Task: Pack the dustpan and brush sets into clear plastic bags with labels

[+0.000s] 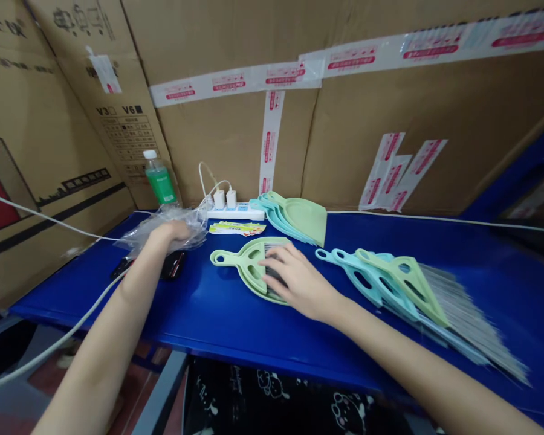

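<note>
A small green hand brush [254, 266] lies on a light green dustpan [242, 279], its handle pointing left. Over the brush's grey bristles my right hand [299, 284] spreads its fingers, open, touching or just above them. My left hand [174, 231] reaches into a heap of clear plastic bags [140, 232] at the left; its fingers are blurred and partly covered, so their grip is unclear. To the right lie several hand brushes [385, 281], blue ones with a green one on top. Behind, a stack of dustpans [301, 217] in blue and green leans by the power strip.
A white power strip [249, 211] with plugged chargers stands against the cardboard wall [226, 139]. Near it are yellow-green labels [237, 228] and a green-labelled bottle [160, 180]. A dark flat object [174, 264] lies under my left forearm. White cables [72, 329] cross the left side.
</note>
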### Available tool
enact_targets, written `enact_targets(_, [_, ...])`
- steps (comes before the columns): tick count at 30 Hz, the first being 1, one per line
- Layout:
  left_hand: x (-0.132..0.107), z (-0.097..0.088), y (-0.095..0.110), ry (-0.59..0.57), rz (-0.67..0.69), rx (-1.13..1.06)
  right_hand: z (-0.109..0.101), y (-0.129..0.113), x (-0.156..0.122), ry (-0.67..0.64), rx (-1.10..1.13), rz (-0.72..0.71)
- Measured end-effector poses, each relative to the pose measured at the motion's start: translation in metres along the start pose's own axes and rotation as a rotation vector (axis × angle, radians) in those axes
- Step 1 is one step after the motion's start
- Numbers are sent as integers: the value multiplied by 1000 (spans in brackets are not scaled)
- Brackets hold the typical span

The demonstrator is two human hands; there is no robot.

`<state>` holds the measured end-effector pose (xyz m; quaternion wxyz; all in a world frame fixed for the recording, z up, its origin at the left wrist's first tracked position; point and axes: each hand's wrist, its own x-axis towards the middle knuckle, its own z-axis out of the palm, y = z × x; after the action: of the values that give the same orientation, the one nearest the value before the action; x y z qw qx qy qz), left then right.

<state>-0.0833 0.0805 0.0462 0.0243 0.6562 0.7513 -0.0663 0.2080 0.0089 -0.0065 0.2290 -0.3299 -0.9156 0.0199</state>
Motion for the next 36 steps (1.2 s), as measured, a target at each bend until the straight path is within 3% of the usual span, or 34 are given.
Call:
enact_targets(5, [-15,-10,6,-17,-19,81,8,-11,5,-50,93,-10])
enact_targets(10, [-47,-20,27,186,100,124,11,-14,6,-37,95,37])
enact_targets(13, [-62,-15,43,210,326,83,13,-15,6,-28,115,61])
enact_targets(15, [-66,-4,50,84,674,-48,14,-14,5,-15,129,83])
enact_targets(17, [-66,8,55,1,854,-114,13,-14,3,-12,132,95])
enact_targets(23, [-63,26,64,13,867,-161,12,-13,-2,-7,46,85])
enact_targets(29, [-67,22,70,72,846,-152,5,-17,-4,102,-145,0])
enact_targets(36, [-65,11,60,123,881,-260,-21,-27,-14,227,-283,-33])
